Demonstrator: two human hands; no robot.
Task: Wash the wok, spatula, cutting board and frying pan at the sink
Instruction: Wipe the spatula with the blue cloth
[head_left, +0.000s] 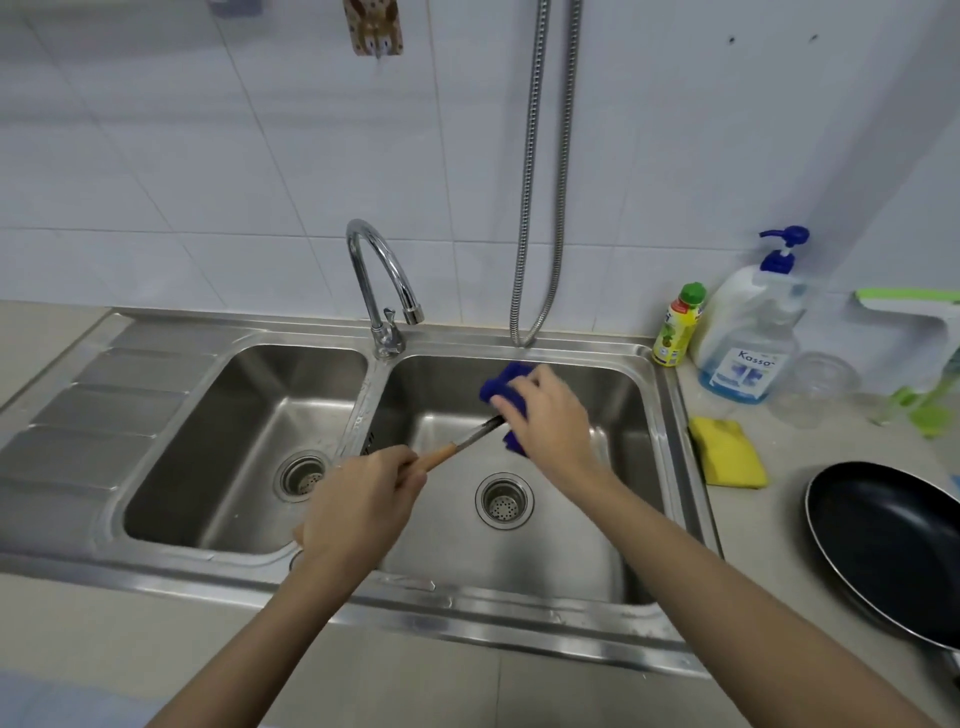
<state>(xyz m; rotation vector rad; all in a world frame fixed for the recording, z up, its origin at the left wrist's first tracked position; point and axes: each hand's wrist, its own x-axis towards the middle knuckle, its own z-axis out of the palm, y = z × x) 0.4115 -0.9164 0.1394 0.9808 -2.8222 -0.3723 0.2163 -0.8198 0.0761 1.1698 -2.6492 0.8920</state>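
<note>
Over the right basin of the steel sink (670, 415), my left hand (358, 499) grips the wooden handle of the spatula (457, 447). Its metal shaft runs up and right into a blue cloth (506, 387). My right hand (545, 415) holds that cloth wrapped round the spatula's far end, so the blade is hidden. A black frying pan (893, 545) lies on the counter at the right edge, partly cut off by the frame. No wok or cutting board is in view.
The chrome faucet (384, 280) stands between the two basins, no water visibly running. A yellow cloth (727, 457), a small green-capped bottle (678, 327), a pump soap bottle (753, 338) and a clear jar (815, 384) sit right of the sink. A metal hose (535, 208) hangs on the tiled wall.
</note>
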